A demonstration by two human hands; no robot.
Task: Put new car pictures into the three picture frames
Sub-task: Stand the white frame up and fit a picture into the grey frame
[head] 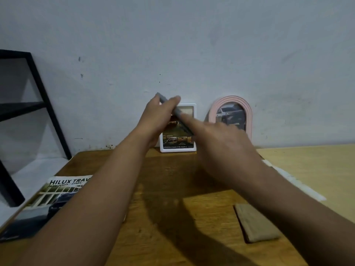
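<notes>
A white rectangular frame [178, 149] with a car picture leans on the wall at the table's back edge. To its right stands a pink arched frame [249, 112] that shows a pickup. In front of the white frame, a thin grey frame [177, 112] is seen edge-on and tilted. My left hand [159, 116] pinches its upper end between thumb and fingers. My right hand [221, 144] is blurred, and its outstretched index finger touches the grey frame's lower part. The hands hide part of both standing frames.
A Hilux car brochure [57, 194] lies at the table's left edge. A brown backing board [255, 223] lies flat near the right front. A white strip [294, 179] runs along the seam to a lighter table [317, 162]. A black metal shelf [48, 104] stands at the left.
</notes>
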